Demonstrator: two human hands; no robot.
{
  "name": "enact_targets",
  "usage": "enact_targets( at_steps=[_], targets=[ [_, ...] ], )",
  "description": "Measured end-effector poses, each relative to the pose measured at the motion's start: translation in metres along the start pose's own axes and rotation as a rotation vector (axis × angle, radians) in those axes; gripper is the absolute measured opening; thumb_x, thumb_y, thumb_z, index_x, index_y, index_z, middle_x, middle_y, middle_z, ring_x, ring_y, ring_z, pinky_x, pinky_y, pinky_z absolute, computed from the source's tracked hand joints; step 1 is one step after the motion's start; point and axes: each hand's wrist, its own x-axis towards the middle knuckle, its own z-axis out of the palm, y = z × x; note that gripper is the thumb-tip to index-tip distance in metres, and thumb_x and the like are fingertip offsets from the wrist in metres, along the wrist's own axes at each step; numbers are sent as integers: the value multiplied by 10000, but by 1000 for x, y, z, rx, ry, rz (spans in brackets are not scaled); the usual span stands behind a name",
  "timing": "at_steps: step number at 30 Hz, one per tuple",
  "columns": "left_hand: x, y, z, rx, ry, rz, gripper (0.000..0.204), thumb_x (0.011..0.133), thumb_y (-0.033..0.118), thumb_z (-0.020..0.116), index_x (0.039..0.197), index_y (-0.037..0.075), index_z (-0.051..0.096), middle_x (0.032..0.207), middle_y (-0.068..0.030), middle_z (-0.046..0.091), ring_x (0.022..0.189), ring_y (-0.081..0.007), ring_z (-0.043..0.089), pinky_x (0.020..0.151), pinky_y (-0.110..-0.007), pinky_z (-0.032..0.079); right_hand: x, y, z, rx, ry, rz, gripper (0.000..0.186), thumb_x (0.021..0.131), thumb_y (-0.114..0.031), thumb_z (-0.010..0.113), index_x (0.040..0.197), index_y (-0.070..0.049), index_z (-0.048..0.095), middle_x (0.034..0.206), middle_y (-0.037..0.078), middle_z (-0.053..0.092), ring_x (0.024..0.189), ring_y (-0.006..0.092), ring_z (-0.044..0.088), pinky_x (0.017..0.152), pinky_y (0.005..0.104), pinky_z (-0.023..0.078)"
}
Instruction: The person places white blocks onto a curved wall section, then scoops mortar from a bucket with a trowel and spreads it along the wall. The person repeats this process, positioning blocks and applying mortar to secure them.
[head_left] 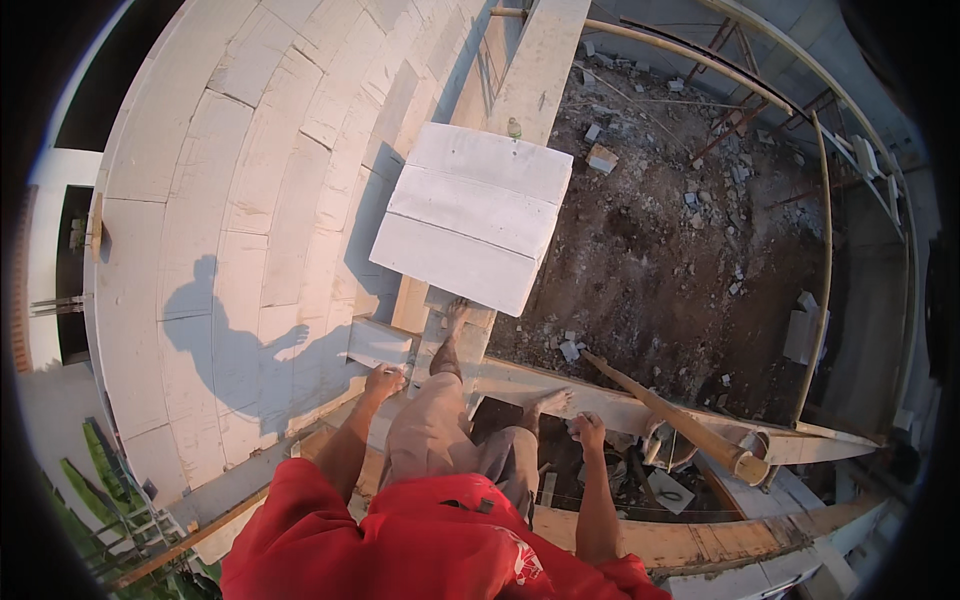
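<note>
My left hand [383, 381] is closed beside a pale block [380, 345] set against the block wall. A small whitish bit shows at its fingers, too small to name. My right hand [589, 431] is also closed, fingers curled together, held above the gap to the right of my knees. What it holds, if anything, I cannot make out. In front of my feet lies a stack of white lightweight blocks [470, 205] on a plank [535, 80], apart from both hands. One bare foot [455, 318] rests at the stack's near edge, the other [549, 401] on a beam.
A tall wall of pale blocks [235, 190] rises on the left, with my shadow on it. To the right, far below, is a dirt floor [680, 260] with rubble. Wooden poles [690, 415] and a narrow board [700, 540] border the drop.
</note>
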Motion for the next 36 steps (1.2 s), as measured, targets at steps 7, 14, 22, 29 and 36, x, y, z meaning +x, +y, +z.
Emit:
enact_targets(
  at_steps=[7,14,22,29,36],
  targets=[
    [250,6,-48,34,256,-60,641,906,369,760,1452,192,474,1174,-52,662,962,-189,603,745,-382,496,190,0,148,-113,-143,-1,356,1012,-352,610,1039,1,640,893,92,727,720,161,690,621,317,551],
    [460,30,-120,-1,583,-2,868,936,525,651,1603,122,270,1565,-151,398,1402,-325,432,1098,-524,389,358,-57,270,116,30,-100,540,1063,-446,448,1408,-34,503,1406,174,560,1312,314,520,1068,494,433],
    [544,40,-130,-427,374,167,798,995,549,563,1576,64,313,1605,-121,376,1481,-292,363,1230,-446,287,392,-44,324,481,113,-91,722,1070,-549,403,1546,-6,375,1489,133,511,1319,272,542,1081,384,457],
    [528,36,-142,-324,534,189,747,1020,523,553,1528,0,391,1539,-147,466,1402,-306,479,1230,-397,327,376,-43,312,508,157,-34,499,1053,-343,451,1396,10,530,1317,129,640,1124,264,665,938,390,555],
    [501,175,-204,940,498,-114,927,878,753,511,1366,-29,604,1404,-232,603,1333,-358,562,1082,-436,448,315,-119,299,638,74,224,448,1078,-305,448,1363,31,533,1293,146,642,1124,268,657,948,411,533]
  ],
)
